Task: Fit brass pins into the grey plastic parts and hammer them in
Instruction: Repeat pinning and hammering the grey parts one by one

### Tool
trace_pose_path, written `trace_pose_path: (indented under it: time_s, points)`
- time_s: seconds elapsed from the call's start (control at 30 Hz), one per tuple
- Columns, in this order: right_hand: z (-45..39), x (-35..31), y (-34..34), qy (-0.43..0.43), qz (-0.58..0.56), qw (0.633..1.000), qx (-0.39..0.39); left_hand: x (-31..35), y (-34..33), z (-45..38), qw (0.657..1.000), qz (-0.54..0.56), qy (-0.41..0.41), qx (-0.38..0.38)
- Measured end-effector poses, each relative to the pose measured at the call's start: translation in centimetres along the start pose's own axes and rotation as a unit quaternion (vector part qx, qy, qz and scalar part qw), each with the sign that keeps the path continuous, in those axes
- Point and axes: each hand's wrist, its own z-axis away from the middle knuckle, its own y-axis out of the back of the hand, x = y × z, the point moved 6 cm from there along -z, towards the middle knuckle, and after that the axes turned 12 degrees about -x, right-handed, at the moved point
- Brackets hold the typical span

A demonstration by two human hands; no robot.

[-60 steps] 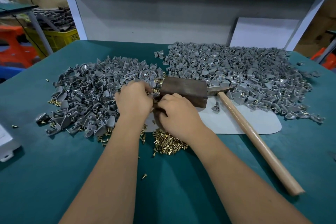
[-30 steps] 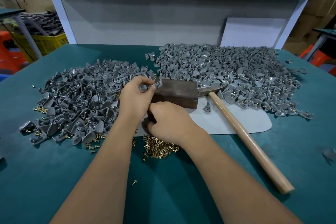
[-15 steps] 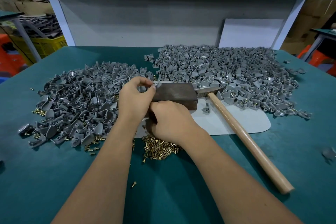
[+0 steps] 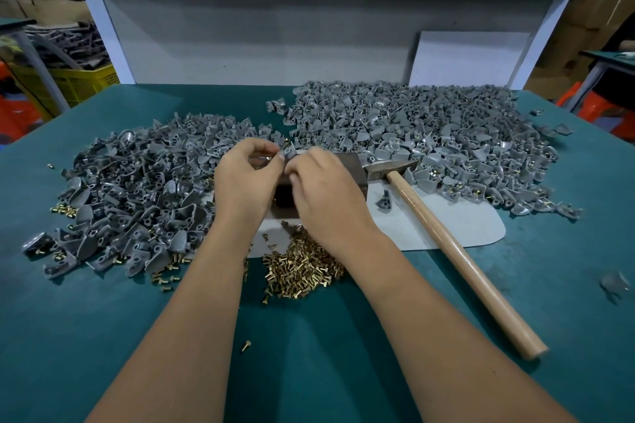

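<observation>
My left hand [image 4: 245, 178] pinches a small grey plastic part [image 4: 288, 152] just above the dark metal block [image 4: 357, 172]. My right hand [image 4: 324, 189] meets it from the right, fingertips at the same part; whether they hold a pin is hidden. A heap of brass pins [image 4: 302, 268] lies just below my wrists. The hammer [image 4: 446, 251] lies on the table to the right, head against the block, wooden handle pointing toward me. Grey parts sit in a left pile [image 4: 137, 189] and a larger back-right pile [image 4: 429, 134].
A pale grey mat [image 4: 446, 227] lies under the block on the teal table [image 4: 103, 336]. One pin [image 4: 246, 345] lies alone near the front. A white board [image 4: 467, 58] leans at the back. A yellow crate [image 4: 68, 82] stands off the table's left.
My right hand has risen from beside the block up to the part pinched by my left hand. The left hand lifted slightly. The hammer has stayed where it was.
</observation>
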Motion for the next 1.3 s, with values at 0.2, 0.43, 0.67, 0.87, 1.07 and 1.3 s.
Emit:
trace_pose_path:
  time_s: [0.2, 0.43, 0.67, 0.87, 1.07, 1.3]
  points:
    - [-0.1, 4.0, 0.8, -0.098, -0.089, 0.99, 0.05, 0.6, -0.4, 0.3, 0.999, -0.031, -0.021, 0.001]
    - [0.7, 6.5, 1.3, -0.18, -0.071, 0.979, 0.059, 0.9, -1.2, 0.3, 0.999, -0.03, -0.015, -0.042]
    - [0.8, 6.6, 1.3, -0.175, -0.097, 0.978, 0.066, 0.5, -1.6, 0.5, 0.996, -0.065, -0.009, -0.06]
    - [0.7, 6.9, 1.1, -0.194, -0.175, 0.963, 0.072, 0.6, -1.7, 0.3, 0.995, -0.067, -0.002, -0.071]
    - [0.5, 6.4, 1.1, -0.202, -0.214, 0.953, 0.074, 1.6, -2.5, 0.8, 0.991, -0.022, -0.061, -0.113]
    - [0.3, 6.2, 1.0, -0.18, -0.305, 0.933, 0.067, 1.7, -2.8, 0.9, 0.991, 0.032, -0.036, -0.122]
